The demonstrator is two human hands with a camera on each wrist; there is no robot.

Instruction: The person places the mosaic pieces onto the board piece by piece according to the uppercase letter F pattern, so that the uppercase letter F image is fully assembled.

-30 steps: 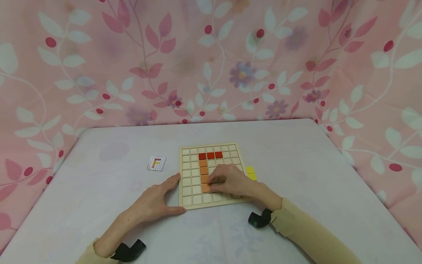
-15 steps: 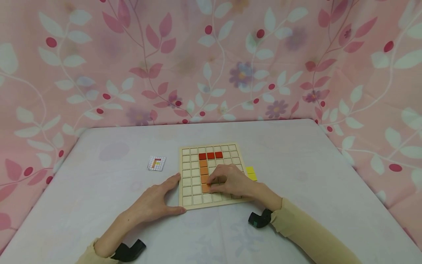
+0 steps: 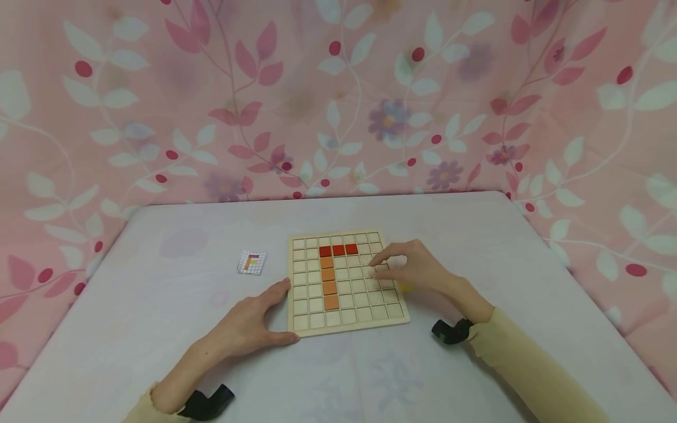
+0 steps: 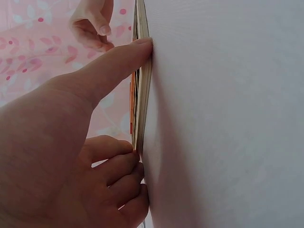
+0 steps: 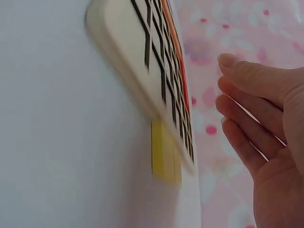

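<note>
In the head view a wooden grid board (image 3: 359,301) lies flat, with a row of red tiles (image 3: 338,251) and an orange column (image 3: 329,274) down from its left end. My left hand (image 3: 239,328) holds the board's near left corner, thumb at the front and fingertips along the left edge. My right hand (image 3: 418,267) hovers over the board's right edge, thumb and fingers apart, nothing visible between them. Yellow tiles (image 5: 163,152) sit beside that edge in the right wrist view, mostly hidden by the right hand in the head view.
Left of the board lies a small pattern card (image 3: 251,262) with a coloured figure on a grid. The white-covered table (image 3: 174,282) meets a pink floral cloth (image 3: 338,106) at the back. A black band piece (image 3: 452,332) juts from the right wrist.
My right hand has let go at the lowest orange tile and moved up and right, uncovering the orange column. My left hand stays at the board's corner.
</note>
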